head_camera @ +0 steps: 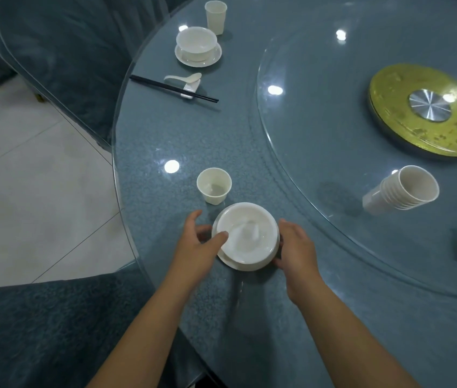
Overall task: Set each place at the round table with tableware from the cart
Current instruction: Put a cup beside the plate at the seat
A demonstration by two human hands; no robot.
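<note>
Round glass-topped table (249, 141) over blue cloth, with a glass turntable (333, 113) on a gold hub (429, 110); blue-covered chairs (62, 46) around it, pale tiled floor (25, 169) at left.

Far place, judged complete: bowl on saucer (197, 47), cup (216, 16) beside it, spoon (183, 78) and black chopsticks (174, 89) laid on a white rest (190, 89).

Near place, judged part done: single cup (214, 186) standing upright; just behind the table edge, white bowl (246, 235) seated on its saucer (231, 261), contents blurred, possibly a spoon inside, not confirmed. Left hand (199, 242) curled at the bowl's left side, thumb tip on the rim. Right hand (296, 245) cupped against the right side, fingertips at the saucer edge. Grip appears loose on both sides; whether placing, adjusting or releasing cannot be told.

Outstanding at near place: chopsticks and rest not seen; spoon uncertain.

Stack of spare cups (401, 190) lying on its side on the turntable, suggesting further places to lay. Cart not in view. Remaining places out of frame; overall count undetermined.
</note>
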